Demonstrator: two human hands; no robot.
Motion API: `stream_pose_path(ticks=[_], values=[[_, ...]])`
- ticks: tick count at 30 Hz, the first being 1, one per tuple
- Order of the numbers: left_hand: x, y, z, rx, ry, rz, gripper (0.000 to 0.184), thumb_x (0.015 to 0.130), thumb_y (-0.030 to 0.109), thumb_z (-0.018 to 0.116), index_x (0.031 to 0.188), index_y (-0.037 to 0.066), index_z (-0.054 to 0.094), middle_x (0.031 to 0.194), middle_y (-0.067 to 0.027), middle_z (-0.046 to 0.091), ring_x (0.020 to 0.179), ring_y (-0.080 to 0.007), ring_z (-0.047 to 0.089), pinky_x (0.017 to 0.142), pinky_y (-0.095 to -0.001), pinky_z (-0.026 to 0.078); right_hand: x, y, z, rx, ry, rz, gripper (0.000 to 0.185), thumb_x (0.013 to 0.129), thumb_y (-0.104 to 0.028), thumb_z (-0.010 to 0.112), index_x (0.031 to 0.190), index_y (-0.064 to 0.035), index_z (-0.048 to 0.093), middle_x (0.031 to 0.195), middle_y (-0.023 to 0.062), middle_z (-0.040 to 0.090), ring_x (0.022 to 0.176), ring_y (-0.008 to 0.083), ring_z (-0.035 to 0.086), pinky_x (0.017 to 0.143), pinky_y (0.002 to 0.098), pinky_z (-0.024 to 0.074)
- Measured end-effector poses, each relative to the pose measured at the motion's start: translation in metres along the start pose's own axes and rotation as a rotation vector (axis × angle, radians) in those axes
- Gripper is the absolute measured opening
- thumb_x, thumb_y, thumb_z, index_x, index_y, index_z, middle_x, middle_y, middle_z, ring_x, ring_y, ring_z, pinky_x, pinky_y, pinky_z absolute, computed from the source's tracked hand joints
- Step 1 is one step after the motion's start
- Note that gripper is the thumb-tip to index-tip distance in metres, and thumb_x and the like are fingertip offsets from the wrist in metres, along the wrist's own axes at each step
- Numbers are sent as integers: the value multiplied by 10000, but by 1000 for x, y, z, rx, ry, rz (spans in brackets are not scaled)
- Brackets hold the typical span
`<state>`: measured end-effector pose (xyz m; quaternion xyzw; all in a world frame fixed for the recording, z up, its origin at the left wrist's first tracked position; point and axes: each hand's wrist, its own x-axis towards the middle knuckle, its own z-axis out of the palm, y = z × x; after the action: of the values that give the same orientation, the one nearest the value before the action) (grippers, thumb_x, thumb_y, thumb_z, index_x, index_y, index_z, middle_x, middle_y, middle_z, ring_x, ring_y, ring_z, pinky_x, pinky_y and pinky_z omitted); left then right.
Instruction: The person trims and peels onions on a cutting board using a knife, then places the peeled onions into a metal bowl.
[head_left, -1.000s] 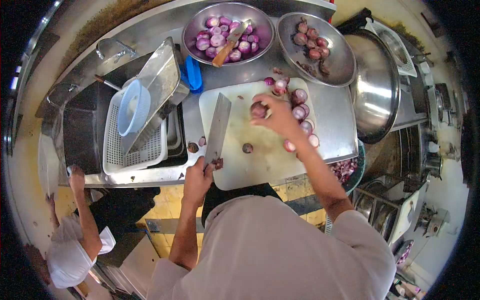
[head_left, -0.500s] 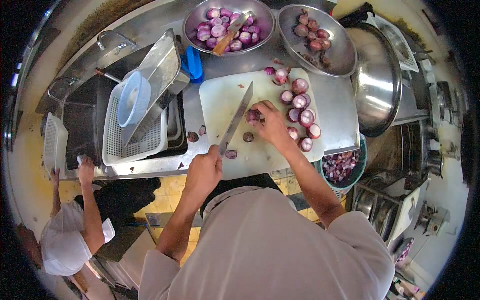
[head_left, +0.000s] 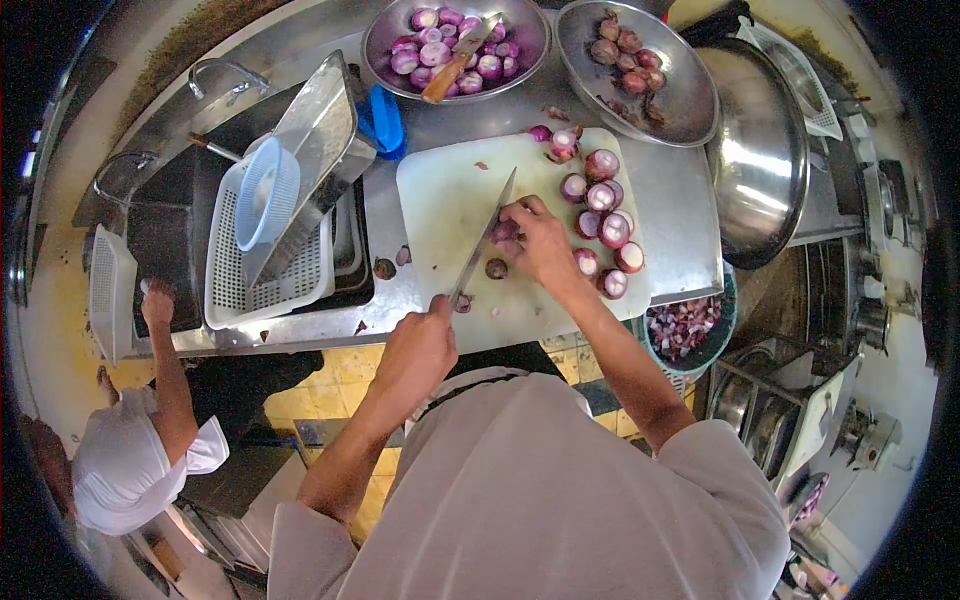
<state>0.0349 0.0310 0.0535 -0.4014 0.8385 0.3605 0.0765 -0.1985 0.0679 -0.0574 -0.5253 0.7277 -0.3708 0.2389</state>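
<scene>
My left hand is closed round the handle of a large kitchen knife, whose blade points away from me over the white cutting board. My right hand grips a red onion on the board. The blade lies against or right beside the onion's left side; I cannot tell how deep it is. An onion end piece lies close by, with another scrap near the knife handle. Several trimmed red onions are grouped along the board's right side.
A steel bowl of peeled onions has a wooden-handled knife across it. Beside it, another bowl holds unpeeled onions. A basket of peelings stands below the counter. Left are a white crate and a co-worker's arm.
My left hand and the knife have shifted slightly right, bringing the blade up to the onion in my right hand. The co-worker's hand at the left has moved upward.
</scene>
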Motion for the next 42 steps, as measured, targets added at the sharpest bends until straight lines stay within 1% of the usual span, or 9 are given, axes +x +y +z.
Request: stream_pose_path(ticks=[7, 14, 17, 19, 20, 26, 28, 34, 42], values=[[90, -31, 69, 7, 200, 119, 183, 853, 28, 568, 1018, -51, 552, 724, -297, 635, 741, -492, 657, 688, -575, 516, -7, 1, -3, -2, 34, -14, 434, 651, -51, 844, 1017, -31, 611, 1018, 176, 597, 946, 392, 622, 829, 464, 518], [69, -61, 39, -69, 194, 78, 148, 894, 89, 602, 993, -14, 566, 737, -287, 635, 733, -486, 646, 658, -550, 510, -15, 3, -7, -309, 70, 42, 460, 614, -154, 857, 914, -57, 523, 1031, 157, 605, 947, 392, 598, 789, 479, 507], [59, -70, 37, -61, 284, 55, 136, 893, 77, 598, 989, -14, 569, 735, -296, 632, 739, -486, 648, 649, -554, 502, -5, -1, -8, -263, 21, 93, 450, 635, -145, 820, 986, -63, 551, 1069, 148, 619, 998, 374, 604, 802, 453, 519], [58, -79, 39, -76, 352, 79, 133, 890, 70, 598, 988, -16, 570, 730, -300, 631, 738, -484, 650, 644, -554, 504, 2, 2, -4, 137, 128, -19, 459, 695, -121, 775, 1103, -69, 571, 1046, 160, 632, 1010, 386, 616, 882, 445, 512], [58, -81, 39, -92, 419, 109, 130, 888, 62, 597, 988, -18, 572, 726, -303, 629, 738, -482, 653, 638, -554, 507, 6, 7, -1, 138, 125, -22, 459, 695, -121, 775, 1103, -69, 571, 1046, 160, 632, 1010, 386, 616, 882, 445, 512], [43, -65, 26, -15, 422, 92, 130, 883, 56, 608, 978, -25, 572, 714, -290, 632, 716, -480, 652, 617, -544, 512, 7, 22, 8, 88, 98, -159, 405, 733, -67, 744, 1101, -71, 574, 1077, 162, 623, 1006, 378, 627, 860, 431, 529], [34, -48, 13, -36, 384, 71, 128, 884, 57, 612, 974, -24, 571, 707, -288, 630, 711, -477, 652, 613, -540, 510, 4, 20, 5, 220, 109, -101, 311, 759, -56, 731, 1029, -53, 577, 1008, 153, 637, 934, 361, 645, 798, 421, 536], [24, -39, 6, -89, 312, 93, 119, 889, 60, 622, 959, -20, 569, 661, -276, 615, 676, -466, 650, 585, -533, 496, 10, 25, 12, 126, 176, -38, 191, 813, -113, 717, 891, -30, 563, 856, 127, 639, 826, 314, 652, 736, 395, 520], [18, -32, 10, -87, 235, 11, 106, 887, 53, 606, 951, -19, 561, 682, -288, 618, 692, -473, 649, 599, -547, 495, 9, 32, 22, 157, 255, 63, 216, 844, -177, 740, 965, -40, 627, 930, 137, 678, 901, 321, 668, 819, 401, 517]])
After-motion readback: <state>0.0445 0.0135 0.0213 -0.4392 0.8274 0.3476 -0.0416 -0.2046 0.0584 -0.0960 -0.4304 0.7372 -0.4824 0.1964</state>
